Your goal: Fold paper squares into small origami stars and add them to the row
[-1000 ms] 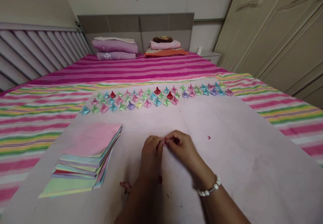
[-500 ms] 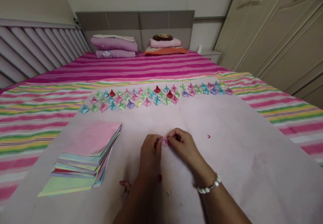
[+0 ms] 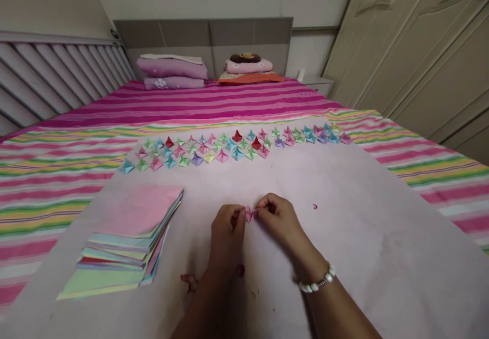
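Two bare hands here, one little pink folded paper (image 3: 249, 213) between them, in the middle of the pale pinkish board (image 3: 355, 216) laid on the bed. Left hand (image 3: 227, 232) pinches it by its left side, right hand (image 3: 281, 219) nips the tip on the other side, thumb against finger on both, so neither one is loose. There's one bracelet (image 3: 317, 282) of white beads on the right wrist.

Over to the left there's one stack of coloured paper (image 3: 133, 211), pink sheet on top, edges all fanned out (no way I'm counting those sheets, they overlap too much).

Along the far edge sit the folded paper pieces (image 3: 237, 154) in rows. I get eleven in the front row of the left-hand block, and exactly three red ones overall; the back rows are too crowded for me to give a solid total.

Bits lying around: one crumpled reddish piece (image 3: 189, 280) beside the left forearm, one dark red scrap (image 3: 240, 270) partly behind that arm, and one tiny red curl (image 3: 315, 206) off to the right, apart from the right hand.

Further back: two piles of folded bedding (image 3: 171, 69) by one grey headboard (image 3: 183, 35).
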A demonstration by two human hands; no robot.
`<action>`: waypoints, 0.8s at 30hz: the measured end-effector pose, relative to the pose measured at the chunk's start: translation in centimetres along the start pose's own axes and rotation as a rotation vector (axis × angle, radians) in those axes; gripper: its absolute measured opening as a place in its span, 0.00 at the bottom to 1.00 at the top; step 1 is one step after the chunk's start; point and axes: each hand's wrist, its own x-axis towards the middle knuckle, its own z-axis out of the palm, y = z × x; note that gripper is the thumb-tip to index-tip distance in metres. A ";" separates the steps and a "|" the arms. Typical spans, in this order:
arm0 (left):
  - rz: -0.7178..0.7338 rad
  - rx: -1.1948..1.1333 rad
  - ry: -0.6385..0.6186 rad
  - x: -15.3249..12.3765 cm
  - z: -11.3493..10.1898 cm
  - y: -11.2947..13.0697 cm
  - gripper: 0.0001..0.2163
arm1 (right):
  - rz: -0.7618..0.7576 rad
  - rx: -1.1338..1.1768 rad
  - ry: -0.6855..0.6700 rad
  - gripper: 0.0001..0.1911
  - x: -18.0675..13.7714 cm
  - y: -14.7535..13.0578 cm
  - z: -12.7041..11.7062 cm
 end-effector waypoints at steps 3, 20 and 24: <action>-0.042 -0.007 0.034 0.0 0.1 -0.2 0.07 | 0.012 -0.013 0.008 0.01 0.1 0.1 -0.1; 0.168 0.087 0.008 0.1 0.1 0.2 0.10 | -0.041 -0.013 -0.055 0.09 0.0 -0.3 0.0; 0.165 0.101 0.041 0.1 0.1 0.2 0.07 | -0.071 -0.055 -0.059 0.12 -0.3 -0.8 0.0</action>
